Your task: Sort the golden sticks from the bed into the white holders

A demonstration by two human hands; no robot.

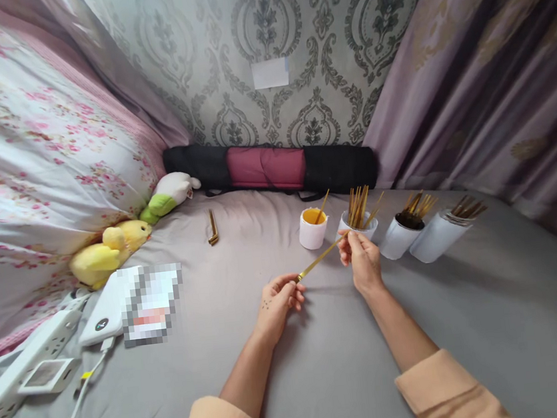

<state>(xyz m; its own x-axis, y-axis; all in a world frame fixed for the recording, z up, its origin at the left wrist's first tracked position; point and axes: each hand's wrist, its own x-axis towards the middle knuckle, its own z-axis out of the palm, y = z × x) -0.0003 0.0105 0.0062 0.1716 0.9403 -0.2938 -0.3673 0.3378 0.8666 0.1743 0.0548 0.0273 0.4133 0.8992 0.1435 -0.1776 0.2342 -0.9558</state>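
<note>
Observed from the bedside: a person sits over a grey bed sheet (326,364), both forearms extended, peach-coloured sleeves pushed back toward the elbows.

Item in hand: a thin, flat golden strip (321,258), held clear of the sheet between the two hands and slanting upward from lower left to upper right.

Left hand (279,299): thumb and fingertips are pinched together on the strip's lower end, with the wrist resting low over the sheet.

Right hand (362,256): the fingers are closed on the strip's upper end, and the hand is raised just in front of the cups.

Behind the right hand is a row of four containers on the sheet:
- A white cup with yellow contents (312,230) stands upright with one stick in it.
- A white cup of golden sticks (361,228) stands beside it, closest to the right hand.
- Two further white cups (420,238) with brownish sticks appear to lean to the right.

A bent golden piece (212,228) lies alone on the sheet, well apart from the hands.

Against the patterned wall lies a black and maroon rolled bag (268,166). To the left are a yellow plush duck (107,252), a white and green plush toy (169,193), a white power bank (102,316) and a white power strip (20,372), beside floral bedding (24,144).
</note>
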